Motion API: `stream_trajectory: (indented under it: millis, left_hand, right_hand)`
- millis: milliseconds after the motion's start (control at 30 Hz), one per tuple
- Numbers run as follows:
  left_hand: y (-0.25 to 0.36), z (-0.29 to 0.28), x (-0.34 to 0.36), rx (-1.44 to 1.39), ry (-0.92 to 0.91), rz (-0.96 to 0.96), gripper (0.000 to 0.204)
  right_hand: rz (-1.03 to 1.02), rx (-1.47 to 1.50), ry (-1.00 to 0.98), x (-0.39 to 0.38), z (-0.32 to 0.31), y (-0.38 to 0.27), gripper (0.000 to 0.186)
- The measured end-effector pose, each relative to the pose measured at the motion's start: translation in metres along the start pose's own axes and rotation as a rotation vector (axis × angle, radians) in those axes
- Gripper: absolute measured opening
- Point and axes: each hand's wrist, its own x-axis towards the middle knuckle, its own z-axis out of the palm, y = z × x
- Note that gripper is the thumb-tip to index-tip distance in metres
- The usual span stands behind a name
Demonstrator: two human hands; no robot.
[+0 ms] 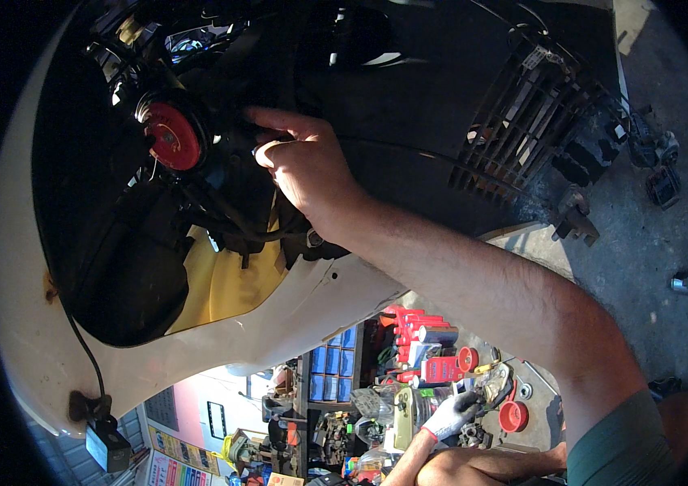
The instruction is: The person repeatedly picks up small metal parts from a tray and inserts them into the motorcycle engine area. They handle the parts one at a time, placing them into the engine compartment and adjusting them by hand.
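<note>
My right hand (307, 162) reaches in from the lower right, bare, with the arm in a dark green sleeve. Its index finger stretches forward along the dark cavity of a white vehicle body panel (255, 344). The thumb and other fingers are curled together; what they hold, if anything, is lost in shadow. To the left of my fingertips sits a round red disc with a dark rim (174, 138), which looks like a horn. Black cables and a hose (251, 233) run below the hand, above a yellow panel (239, 283). My left hand does not show.
Below, a co-worker's white-gloved hand (451, 417) is among loose parts, near a red bowl (514, 416), a red box (441, 369) and blue drawers (333, 364). A black slatted grille (514, 121) is at upper right. A small box (106, 444) hangs from a cable at lower left.
</note>
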Motion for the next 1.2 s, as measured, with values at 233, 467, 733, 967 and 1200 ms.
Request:
stream_trajectory:
  millis: [233,467,733,967,1200]
  left_hand:
    - [-0.012,0.005,0.002,-0.052,0.015,0.035,0.034]
    - [-0.009,0.001,0.004,0.028,0.013,0.117,0.033]
    - [-0.002,-0.001,0.001,-0.003,0.0,0.041,0.039]
    - [-0.014,0.002,0.006,-0.009,0.025,0.077,0.029]
    - [-0.004,0.0,0.0,0.004,0.014,0.043,0.037]
  right_hand:
    - [0.061,-0.002,-0.038,-0.002,-0.003,-0.01,0.055]
    - [-0.167,-0.262,-0.026,0.002,0.0,0.001,0.053]
    - [-0.134,-0.243,-0.034,-0.003,0.001,0.006,0.053]
    - [-0.437,-0.494,-0.009,-0.008,0.002,0.018,0.054]
    - [-0.388,-0.578,-0.072,-0.014,-0.002,0.012,0.053]
